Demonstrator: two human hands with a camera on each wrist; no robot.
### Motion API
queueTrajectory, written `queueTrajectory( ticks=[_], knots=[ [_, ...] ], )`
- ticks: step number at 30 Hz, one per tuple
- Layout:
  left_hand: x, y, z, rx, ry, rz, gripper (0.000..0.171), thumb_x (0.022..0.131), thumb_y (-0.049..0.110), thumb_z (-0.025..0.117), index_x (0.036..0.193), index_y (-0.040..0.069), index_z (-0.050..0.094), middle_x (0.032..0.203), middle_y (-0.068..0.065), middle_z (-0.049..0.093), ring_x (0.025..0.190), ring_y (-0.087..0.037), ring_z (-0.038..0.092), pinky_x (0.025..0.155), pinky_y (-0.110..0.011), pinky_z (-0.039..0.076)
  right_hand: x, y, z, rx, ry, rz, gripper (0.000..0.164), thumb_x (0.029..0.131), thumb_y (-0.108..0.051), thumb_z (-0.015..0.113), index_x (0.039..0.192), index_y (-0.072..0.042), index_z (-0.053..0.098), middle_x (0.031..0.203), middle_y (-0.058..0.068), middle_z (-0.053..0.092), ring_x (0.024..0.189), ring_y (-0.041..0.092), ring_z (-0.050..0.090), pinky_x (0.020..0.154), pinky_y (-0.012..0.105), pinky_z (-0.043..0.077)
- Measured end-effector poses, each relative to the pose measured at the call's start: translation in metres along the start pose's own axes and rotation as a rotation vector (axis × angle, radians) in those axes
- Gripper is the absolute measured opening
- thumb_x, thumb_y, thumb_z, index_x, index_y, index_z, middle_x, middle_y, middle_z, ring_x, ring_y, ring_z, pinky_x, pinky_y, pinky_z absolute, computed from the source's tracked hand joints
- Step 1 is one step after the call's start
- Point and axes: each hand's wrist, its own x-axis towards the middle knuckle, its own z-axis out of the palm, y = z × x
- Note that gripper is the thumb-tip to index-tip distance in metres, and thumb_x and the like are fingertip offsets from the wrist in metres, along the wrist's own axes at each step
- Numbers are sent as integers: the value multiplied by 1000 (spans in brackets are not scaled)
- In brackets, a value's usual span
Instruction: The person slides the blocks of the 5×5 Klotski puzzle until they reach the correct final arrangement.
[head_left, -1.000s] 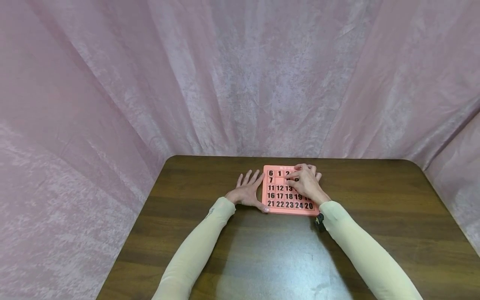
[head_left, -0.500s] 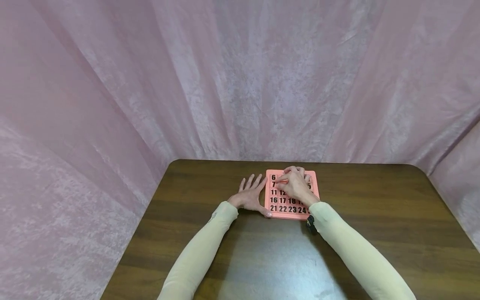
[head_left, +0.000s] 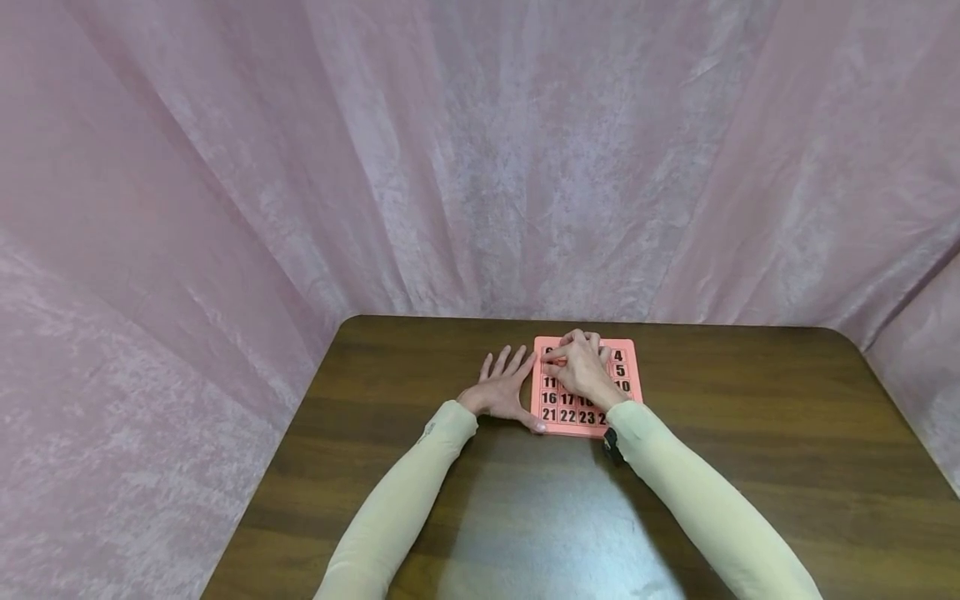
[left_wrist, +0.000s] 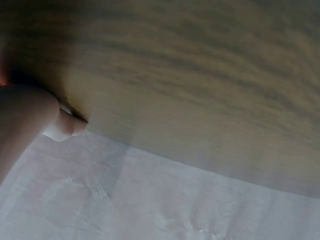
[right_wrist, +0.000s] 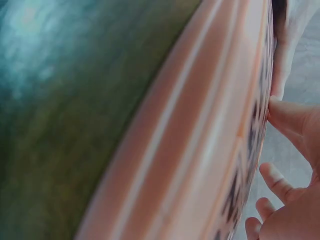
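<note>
A pink number slide puzzle [head_left: 628,404] lies flat near the table's far edge, black numbers on its square tiles. My left hand [head_left: 498,393] spreads its fingers along the puzzle's left side, thumb at the lower left corner and index fingertip by the upper left edge. Over the upper left tiles, my right hand [head_left: 583,368] touches the puzzle with thumb and index finger, hiding several tiles and whatever gap is there. In the right wrist view, a fingertip of the right hand [right_wrist: 292,200] meets the tiled face of the puzzle [right_wrist: 185,120], while other fingers stay off it.
The brown wooden table [head_left: 750,417] stretches around the puzzle on all sides. Pink velvety curtains [head_left: 540,167] hang close behind its far edge and at both sides. A small dark device [head_left: 611,447] sits at the right wrist.
My right hand has shifted left across the puzzle, from beside the gap in the second row to the left column. The right-column tiles 4, 5 and 10 are now uncovered. My left hand stays put.
</note>
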Motion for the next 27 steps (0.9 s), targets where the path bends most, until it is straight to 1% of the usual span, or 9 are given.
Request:
queueTrajectory(
  ticks=[2,6,12,19,22,27],
  knots=[
    [1,0,-1,4,8,1,150,72,79,89,175,36,-11,185,8,-20,172,-25,-24,138,-58,-17,1,0,-1,1,4,0,25,103,-28,77,124,-19,85,144,18,54,141,46,33,107,66,25],
    [1,1,-2,8,3,-4,151,71,82,87,175,37,-12,185,8,-21,172,-24,-25,138,-57,-18,1,1,-1,8,-5,8,25,104,-29,76,125,-19,85,143,18,54,142,46,31,109,65,23],
    [2,1,-1,15,-2,-3,150,73,79,87,175,36,-14,185,6,-21,172,-26,-24,138,-58,-17,0,3,-3,3,-12,25,24,104,-29,76,125,-20,85,142,18,55,143,47,32,109,66,24],
    [-3,4,-1,12,22,3,149,73,77,88,176,34,-12,185,6,-20,172,-26,-24,138,-58,-16,-1,5,-4,-12,-15,35,22,105,-28,75,124,-23,86,144,18,54,147,48,30,111,67,25],
    [-6,6,-2,4,28,4,149,72,79,88,176,34,-9,186,4,-17,173,-27,-21,138,-59,-14,-2,5,-4,-15,-17,39,23,105,-28,75,124,-23,85,146,18,54,149,49,29,111,67,24],
    [-7,6,-3,1,12,-3,149,73,77,88,176,34,-10,186,4,-18,172,-27,-22,138,-58,-15,-4,6,-4,-2,-12,46,24,105,-27,75,125,-22,85,148,19,53,149,49,28,111,67,24]
  ],
)
